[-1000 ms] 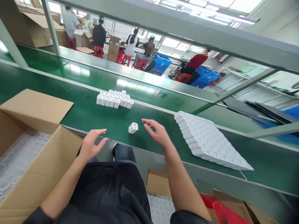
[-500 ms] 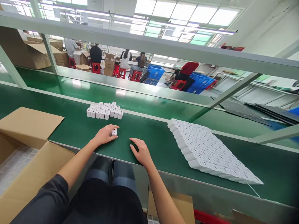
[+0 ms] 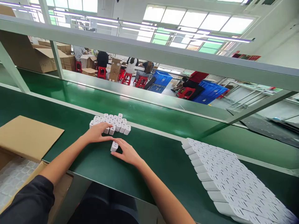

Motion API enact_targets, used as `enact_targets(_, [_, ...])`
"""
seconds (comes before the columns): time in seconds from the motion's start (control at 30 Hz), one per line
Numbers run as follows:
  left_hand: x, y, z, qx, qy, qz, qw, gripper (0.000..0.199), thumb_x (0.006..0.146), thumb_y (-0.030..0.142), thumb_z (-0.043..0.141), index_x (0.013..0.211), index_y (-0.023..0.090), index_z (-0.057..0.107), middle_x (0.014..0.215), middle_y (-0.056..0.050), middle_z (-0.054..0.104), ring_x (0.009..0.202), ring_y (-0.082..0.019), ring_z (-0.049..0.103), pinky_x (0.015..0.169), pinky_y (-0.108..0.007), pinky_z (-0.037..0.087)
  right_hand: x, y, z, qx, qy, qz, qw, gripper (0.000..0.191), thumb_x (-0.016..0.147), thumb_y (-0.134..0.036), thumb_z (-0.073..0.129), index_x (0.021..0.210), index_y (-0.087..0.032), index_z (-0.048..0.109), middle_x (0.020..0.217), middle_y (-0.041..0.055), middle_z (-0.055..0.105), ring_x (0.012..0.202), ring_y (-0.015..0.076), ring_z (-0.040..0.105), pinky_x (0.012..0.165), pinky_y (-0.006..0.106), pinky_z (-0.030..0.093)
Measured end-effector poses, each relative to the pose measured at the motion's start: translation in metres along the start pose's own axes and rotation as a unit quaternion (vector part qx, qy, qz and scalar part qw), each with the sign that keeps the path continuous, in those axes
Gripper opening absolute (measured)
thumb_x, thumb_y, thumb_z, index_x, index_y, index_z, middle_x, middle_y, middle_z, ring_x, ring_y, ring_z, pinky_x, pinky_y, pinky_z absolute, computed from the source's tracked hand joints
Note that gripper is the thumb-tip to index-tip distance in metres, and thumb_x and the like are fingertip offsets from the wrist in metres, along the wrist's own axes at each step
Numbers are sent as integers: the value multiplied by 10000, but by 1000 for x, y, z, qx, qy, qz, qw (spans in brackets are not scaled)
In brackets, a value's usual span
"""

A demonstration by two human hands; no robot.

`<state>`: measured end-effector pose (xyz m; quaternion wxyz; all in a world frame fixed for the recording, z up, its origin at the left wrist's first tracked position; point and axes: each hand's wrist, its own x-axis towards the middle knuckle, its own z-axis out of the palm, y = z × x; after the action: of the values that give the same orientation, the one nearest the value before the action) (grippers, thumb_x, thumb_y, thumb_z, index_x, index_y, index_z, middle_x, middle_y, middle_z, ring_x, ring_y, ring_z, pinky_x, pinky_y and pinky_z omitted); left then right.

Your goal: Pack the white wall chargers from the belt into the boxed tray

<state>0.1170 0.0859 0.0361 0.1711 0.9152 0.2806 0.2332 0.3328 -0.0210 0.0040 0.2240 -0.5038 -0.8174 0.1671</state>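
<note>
My right hand [image 3: 127,152] has its thumb and fingers around a single white charger block [image 3: 114,146] with slots in its top, on the green work surface [image 3: 98,161]. My left hand [image 3: 97,133] reaches over the near left side of a cluster of the same white chargers [image 3: 118,126], thumb apart from the fingers, which cover part of the front row. The tip of its thumb comes close to my right fingertips. At the right lies a large slanted block of tightly packed white chargers [image 3: 233,174].
An open cardboard box [image 3: 30,133] with clear plastic trays [image 3: 17,177] stands at the left. A pale metal rail [image 3: 149,49] crosses above the bench. Beyond are people seated on red stools [image 3: 127,78], blue crates [image 3: 161,79] and more cartons.
The single charger has passed from my left hand to my right hand. My left hand has moved up and left to the cluster. The view has shifted.
</note>
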Motion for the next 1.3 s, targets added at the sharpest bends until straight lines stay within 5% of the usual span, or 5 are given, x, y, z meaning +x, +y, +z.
enact_targets(0.27, [-4,-48,-16,96,87,-51,990,483,879,511,595,1283,248,566,1322,-95,579,1249,-284,533,1074,-452,437,-12,56,-7,-54,159,104,980,378,881,-338,579,1235,-208,574,988,79,679,899,244,638,818,394,544])
enact_targets(0.5, [-8,-46,-25,130,76,-135,979,547,868,574,575,1302,249,505,1352,-84,542,1260,-275,516,965,-408,517,-18,60,-15,-199,257,90,941,507,916,-437,584,1363,-211,505,1302,154,580,1144,326,562,944,494,472])
enact_targets(0.7, [-10,-50,-27,104,28,-193,975,587,822,592,618,1276,244,487,1322,-86,530,1206,-278,542,843,-390,558,7,24,-3,-174,175,-22,969,468,958,-285,507,1420,-222,466,1394,122,557,1222,288,549,1020,473,453])
enact_targets(0.97, [-14,-62,-20,54,30,-183,981,639,778,509,692,1309,244,456,1303,-96,494,1148,-272,567,922,-423,534,68,18,9,-167,94,-49,980,471,929,-220,501,1398,-184,518,1437,140,527,1289,317,498,1061,522,460])
enact_targets(1.3, [-14,-63,-18,-4,22,-164,986,560,782,377,699,1266,214,470,1281,-99,495,1159,-267,559,1005,-436,494,54,10,25,-167,102,-46,980,501,927,-208,496,1426,-152,488,1414,158,529,1284,322,489,1077,511,465])
